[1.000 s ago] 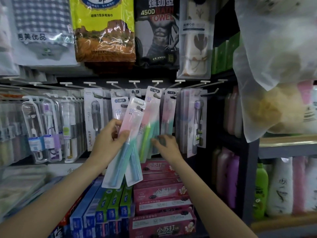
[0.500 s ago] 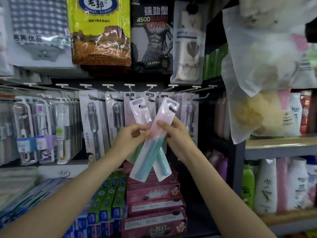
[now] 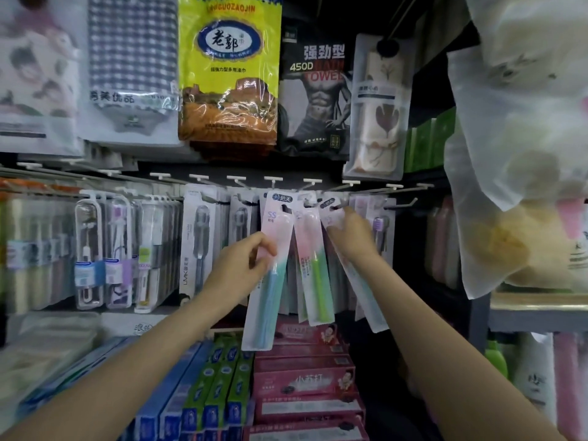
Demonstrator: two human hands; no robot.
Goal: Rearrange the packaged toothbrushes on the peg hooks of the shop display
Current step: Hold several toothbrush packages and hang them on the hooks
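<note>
Left hand (image 3: 237, 268) pinches a blue toothbrush pack (image 3: 270, 275) — right hand (image 3: 350, 237) grips another pack (image 3: 356, 278) just under a peg hook (image 3: 342, 203).

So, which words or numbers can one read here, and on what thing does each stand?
"LAOGUOZAOJIN", "老郭": yellow towel pack
"强劲型", "450D": black towel pack
"SS": toothbrush pack gripped by the left hand
"LMK": grey toothbrush pack
"小苏打": pink toothpaste box
Too blurred: smaller print and the pack in the right hand.
</note>
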